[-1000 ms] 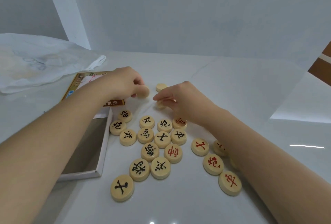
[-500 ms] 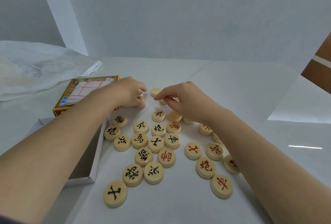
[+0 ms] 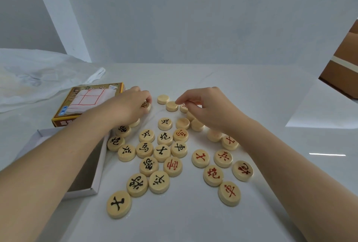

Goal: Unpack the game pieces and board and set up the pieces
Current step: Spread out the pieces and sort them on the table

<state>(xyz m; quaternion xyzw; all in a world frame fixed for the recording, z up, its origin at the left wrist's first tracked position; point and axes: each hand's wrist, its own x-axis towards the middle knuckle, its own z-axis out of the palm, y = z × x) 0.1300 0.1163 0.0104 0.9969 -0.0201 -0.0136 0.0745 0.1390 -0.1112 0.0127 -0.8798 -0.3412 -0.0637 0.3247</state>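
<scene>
The left hand (image 3: 129, 106) curls round a black-marked piece (image 3: 146, 105), hiding most of its character. Its wrist half covers another piece (image 3: 122, 131) and a corner of the printed box lid (image 3: 87, 98) (the arm cuts short the lettering on the lid's front). The left forearm hides much of the white tray (image 3: 83, 191). Several pieces under the right hand (image 3: 205, 110) show only as slivers, and whether its fingers grip one cannot be told. Both forearms, a plastic bag (image 3: 38, 75) and a cardboard box (image 3: 344, 71) run off the edges.

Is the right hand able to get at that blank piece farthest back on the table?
Probably yes: the right hand has its fingertips beside a neighbouring blank piece, and the farthest blank piece lies just beyond it, uncovered, with nothing between.
</scene>
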